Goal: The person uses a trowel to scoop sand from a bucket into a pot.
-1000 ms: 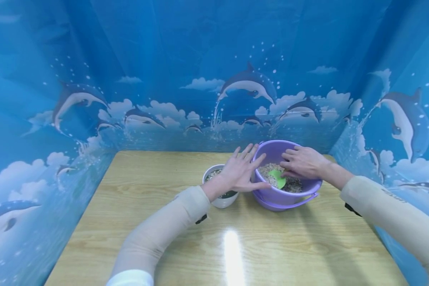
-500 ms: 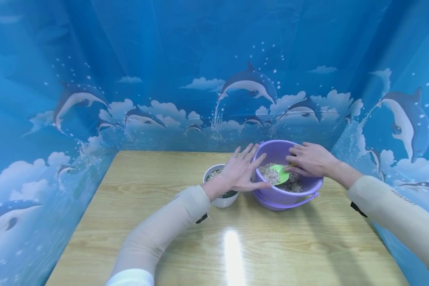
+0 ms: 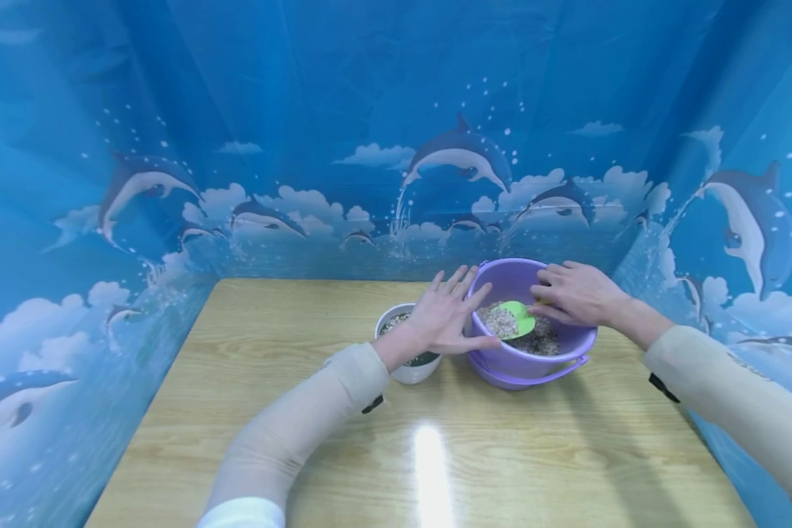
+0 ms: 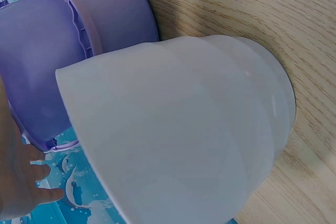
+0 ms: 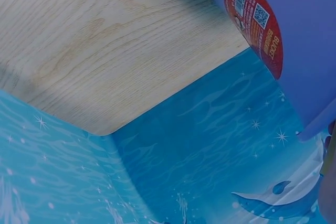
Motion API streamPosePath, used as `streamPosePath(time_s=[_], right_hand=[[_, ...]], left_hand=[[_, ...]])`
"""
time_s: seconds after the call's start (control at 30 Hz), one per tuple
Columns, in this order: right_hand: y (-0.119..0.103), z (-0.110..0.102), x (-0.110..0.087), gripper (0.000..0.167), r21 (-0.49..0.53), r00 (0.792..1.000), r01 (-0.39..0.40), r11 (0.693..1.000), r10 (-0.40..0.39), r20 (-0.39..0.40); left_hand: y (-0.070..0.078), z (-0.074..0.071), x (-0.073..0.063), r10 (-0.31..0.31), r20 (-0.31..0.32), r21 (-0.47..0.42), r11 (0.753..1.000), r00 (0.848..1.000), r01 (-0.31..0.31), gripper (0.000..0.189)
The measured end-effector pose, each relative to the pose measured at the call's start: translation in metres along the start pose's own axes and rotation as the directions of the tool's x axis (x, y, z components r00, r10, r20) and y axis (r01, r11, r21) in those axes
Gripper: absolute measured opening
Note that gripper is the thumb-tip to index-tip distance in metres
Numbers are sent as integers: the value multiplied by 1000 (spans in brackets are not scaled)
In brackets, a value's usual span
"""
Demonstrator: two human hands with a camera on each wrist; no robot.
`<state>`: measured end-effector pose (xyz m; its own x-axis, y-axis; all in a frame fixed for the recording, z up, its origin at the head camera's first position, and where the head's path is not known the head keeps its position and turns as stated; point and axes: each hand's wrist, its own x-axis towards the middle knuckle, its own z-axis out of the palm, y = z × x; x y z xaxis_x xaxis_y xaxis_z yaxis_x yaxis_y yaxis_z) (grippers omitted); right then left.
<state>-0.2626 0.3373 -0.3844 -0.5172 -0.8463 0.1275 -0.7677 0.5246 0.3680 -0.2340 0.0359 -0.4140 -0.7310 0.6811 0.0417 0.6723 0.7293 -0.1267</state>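
My right hand (image 3: 577,293) grips a green scoop (image 3: 523,320) by its handle, reaching over the far right rim of a purple bucket (image 3: 511,277). Pale grains (image 3: 499,321) fill the scoop's bowl, which is just over the loose grainy material (image 3: 545,339) in the bucket. With fingers spread and straight, my left hand (image 3: 444,315) lies across the bucket's left rim. Under that wrist stands a white pot (image 3: 412,375), partly hidden, with dark and pale bits inside. The left wrist view shows the pot's ribbed wall (image 4: 173,129) close up, beside the bucket (image 4: 118,14).
A wooden table (image 3: 290,425) carries both containers near its back edge. Blue dolphin-print sheeting (image 3: 343,169) rises behind and at both sides. The bucket's purple carrying handle (image 3: 557,372) hangs at its front. A red label (image 5: 254,30) is on the bucket's outer wall.
My right hand has moved slightly right, and the scoop has come up out of the material with pale grains in it. The left hand has stayed on the rim.
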Motion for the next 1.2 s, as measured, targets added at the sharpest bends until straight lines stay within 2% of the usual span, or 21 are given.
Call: streamPosePath(time_s=[0.6, 1.2], right_hand=[[5, 1, -3, 29, -14, 998, -10, 1000, 9, -60], [6, -3, -6, 28, 15, 996, -54, 998, 55, -63]], left_hand=[[0, -1, 0, -6, 16, -9, 1000, 1000, 6, 107], [0, -1, 0, -6, 10, -7, 1000, 1000, 6, 108]])
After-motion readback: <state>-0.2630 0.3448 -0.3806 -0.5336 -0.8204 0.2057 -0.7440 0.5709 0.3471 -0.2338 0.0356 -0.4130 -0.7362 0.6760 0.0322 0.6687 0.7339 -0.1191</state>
